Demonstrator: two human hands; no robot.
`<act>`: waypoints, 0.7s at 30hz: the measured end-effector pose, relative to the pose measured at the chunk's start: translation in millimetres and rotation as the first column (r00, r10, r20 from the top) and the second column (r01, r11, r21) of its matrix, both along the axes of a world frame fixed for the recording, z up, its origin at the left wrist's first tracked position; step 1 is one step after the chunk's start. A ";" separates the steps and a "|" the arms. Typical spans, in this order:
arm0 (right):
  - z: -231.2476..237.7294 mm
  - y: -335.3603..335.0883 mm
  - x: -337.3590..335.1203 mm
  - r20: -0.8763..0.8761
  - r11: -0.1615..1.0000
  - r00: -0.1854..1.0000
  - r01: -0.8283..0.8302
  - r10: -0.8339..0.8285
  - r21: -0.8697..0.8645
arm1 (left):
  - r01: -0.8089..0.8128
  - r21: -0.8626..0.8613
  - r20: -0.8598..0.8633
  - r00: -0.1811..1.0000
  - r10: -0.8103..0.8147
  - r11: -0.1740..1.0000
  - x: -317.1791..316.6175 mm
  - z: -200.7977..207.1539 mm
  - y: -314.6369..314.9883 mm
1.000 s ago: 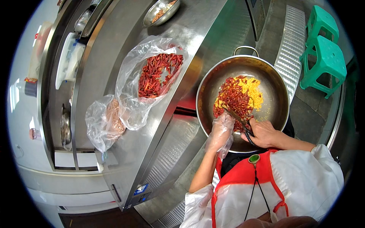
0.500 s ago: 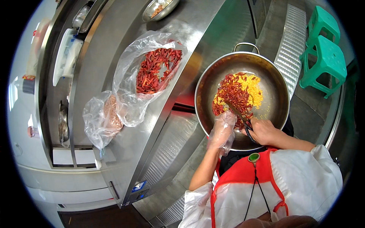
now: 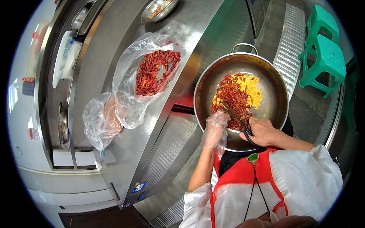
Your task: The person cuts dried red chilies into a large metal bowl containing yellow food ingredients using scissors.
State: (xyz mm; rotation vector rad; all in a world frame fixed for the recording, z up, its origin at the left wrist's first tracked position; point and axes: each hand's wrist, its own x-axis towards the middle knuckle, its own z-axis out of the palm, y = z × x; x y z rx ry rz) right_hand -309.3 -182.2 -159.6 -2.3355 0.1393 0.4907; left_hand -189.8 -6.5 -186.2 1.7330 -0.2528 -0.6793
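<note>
Steel counter (image 3: 192, 17), on it 1 metal bowl (image 3: 166, 15), 2 clear plastic bags (image 3: 126, 76)

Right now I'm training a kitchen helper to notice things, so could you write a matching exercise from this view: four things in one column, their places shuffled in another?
Things
1. Black-handled metal scissors
2. Yellow crumbly bits
3. Open clear plastic bag
4. Green plastic stools

Places
A. On the grey floor
B. In the right hand
C. On the stainless-steel counter
D. In the round metal pan, beside red chilli pieces

Pairs: 1-B, 2-D, 3-C, 4-A
</note>
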 end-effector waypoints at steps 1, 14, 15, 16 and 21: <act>-0.8 -0.5 -0.2 0.008 1.000 1.000 0.001 -0.001 0.006 | 0.002 -0.019 -0.033 0.999 -0.003 1.000 -1.0 0.6 -2.6; -0.2 -0.4 -0.8 0.006 0.999 1.000 0.019 -0.019 0.031 | -0.179 -0.121 -0.404 0.907 0.116 0.976 -12.5 14.7 -16.0; 0.5 0.2 -1.0 0.011 0.999 1.000 0.023 -0.024 0.035 | -0.165 -0.136 -0.433 0.897 0.091 0.977 -11.2 12.3 -13.8; 0.6 0.7 -1.2 0.015 0.999 1.000 0.027 -0.027 0.040 | -0.152 -0.151 -0.461 0.885 0.067 0.977 -10.6 11.0 -12.6; -1.3 1.1 -2.1 -0.003 0.999 0.999 0.039 -0.039 0.014 | -0.198 -0.148 -0.499 0.861 0.100 0.969 -9.0 8.1 -21.0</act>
